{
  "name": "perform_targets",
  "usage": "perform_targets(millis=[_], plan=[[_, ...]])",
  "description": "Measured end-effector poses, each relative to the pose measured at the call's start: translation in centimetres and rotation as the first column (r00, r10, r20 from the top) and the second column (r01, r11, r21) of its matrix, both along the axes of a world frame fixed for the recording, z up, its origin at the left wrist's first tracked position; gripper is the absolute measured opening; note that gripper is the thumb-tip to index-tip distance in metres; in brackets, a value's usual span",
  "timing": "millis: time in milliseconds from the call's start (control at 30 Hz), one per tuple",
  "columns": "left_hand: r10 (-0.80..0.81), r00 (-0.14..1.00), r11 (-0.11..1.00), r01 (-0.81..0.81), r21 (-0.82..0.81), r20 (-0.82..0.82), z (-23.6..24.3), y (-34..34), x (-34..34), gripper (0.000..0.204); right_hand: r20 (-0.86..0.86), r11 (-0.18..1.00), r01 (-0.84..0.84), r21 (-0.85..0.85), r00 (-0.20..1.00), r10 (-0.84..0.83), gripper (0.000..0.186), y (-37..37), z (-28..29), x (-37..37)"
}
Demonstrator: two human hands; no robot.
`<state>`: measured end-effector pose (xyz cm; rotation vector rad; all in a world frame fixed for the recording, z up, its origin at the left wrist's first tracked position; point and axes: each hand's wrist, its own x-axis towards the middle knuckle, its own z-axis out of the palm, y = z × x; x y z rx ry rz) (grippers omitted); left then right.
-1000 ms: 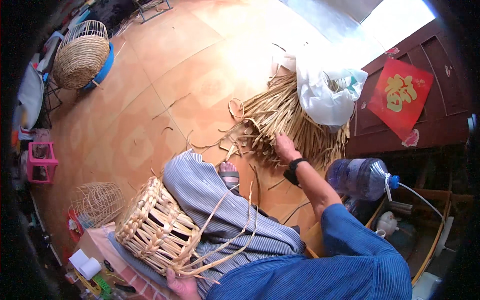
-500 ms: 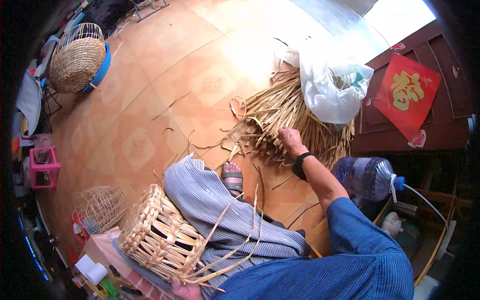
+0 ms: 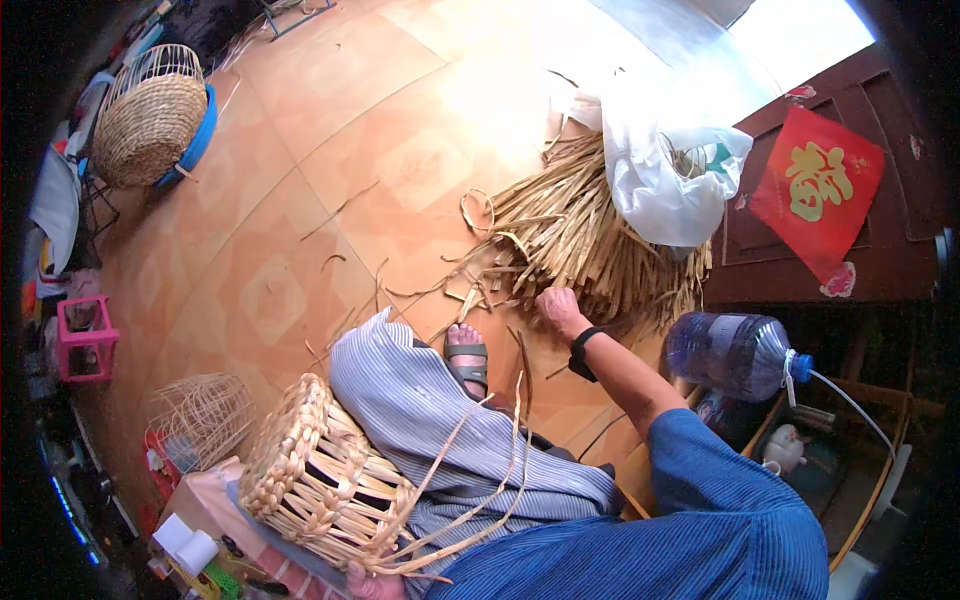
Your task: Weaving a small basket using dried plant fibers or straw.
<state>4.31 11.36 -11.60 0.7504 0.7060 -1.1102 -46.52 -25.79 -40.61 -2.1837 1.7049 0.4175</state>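
Observation:
A half-woven basket (image 3: pixel 330 470) of pale dried plant strands lies tilted at my lap, its braided end toward the upper left. Long loose strands (image 3: pixel 490 495) trail from its lower right edge. My left hand (image 3: pixel 375 583) grips that edge from below, its fingers partly hidden. At the near tips of a large bundle of dried stalks (image 3: pixel 560 230) is my right hand (image 3: pixel 560 308), closed, with a black band on the wrist. What its fingers hold is hidden. A white plastic bag (image 3: pixel 660 185) covers the bundle's far end.
A large blue-capped water bottle (image 3: pixel 735 355) lies beside my right arm. Stray stalks litter the tiled floor (image 3: pixel 270 290). On the left are a round woven basket (image 3: pixel 150 130), a pink stool (image 3: pixel 88 338) and a wicker frame (image 3: pixel 205 415). A dark door (image 3: pixel 730 270) stands at right.
My right hand has moved down and slightly left, from on top of the stalks to their near tips. My left hand and the basket have barely shifted.

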Motion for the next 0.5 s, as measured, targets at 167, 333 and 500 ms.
perform_targets(millis=[167, 333, 500], plan=[[-0.416, 0.806, 0.903, 0.420, 0.088, 0.422, 2.6, -1.1, -2.2, 0.077, 0.153, 0.988, -0.137, -0.076, 0.977, 0.148, 0.020, -0.6, -1.7, 6.7], [-0.389, 0.813, 0.920, 0.367, 0.138, 0.434, 3.7, -1.6, -3.1, 0.080, 0.231, 0.992, -0.126, -0.001, 0.965, 0.123, 0.028, -0.6, -4.1, 15.4], [-0.388, 0.817, 0.922, 0.347, 0.175, 0.426, 4.1, -2.4, -3.6, 0.083, 0.147, 0.992, -0.020, 0.123, 0.989, 0.001, 0.022, -1.2, -5.6, 16.7]])
